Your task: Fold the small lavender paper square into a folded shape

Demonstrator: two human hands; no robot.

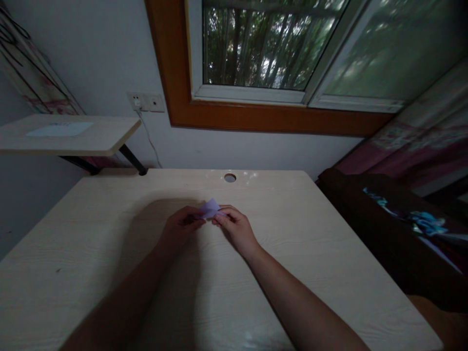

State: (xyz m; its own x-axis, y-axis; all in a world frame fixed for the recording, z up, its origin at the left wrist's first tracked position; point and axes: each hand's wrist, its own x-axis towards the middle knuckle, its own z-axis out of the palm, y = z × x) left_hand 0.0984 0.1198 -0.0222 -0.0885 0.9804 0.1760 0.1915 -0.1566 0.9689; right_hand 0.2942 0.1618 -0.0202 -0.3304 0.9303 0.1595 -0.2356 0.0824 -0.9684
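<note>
A small piece of folded purple paper (210,208) is held between my two hands, just above the middle of the desk. My left hand (182,224) pinches its left end, fingers closed. On the other side, my right hand (236,225) grips the right end between thumb and fingers. A pointed flap of the paper stands up between the hands. My fingertips cover both ends, so the full shape of the fold cannot be made out.
The pale wooden desk (292,229) has a round cable hole (230,178) near its back edge. A raised shelf (69,139) with a white sheet (60,128) stands at the back left. Behind are a wall socket (146,102) and a window (270,48). Dark furniture (395,229) is at the right.
</note>
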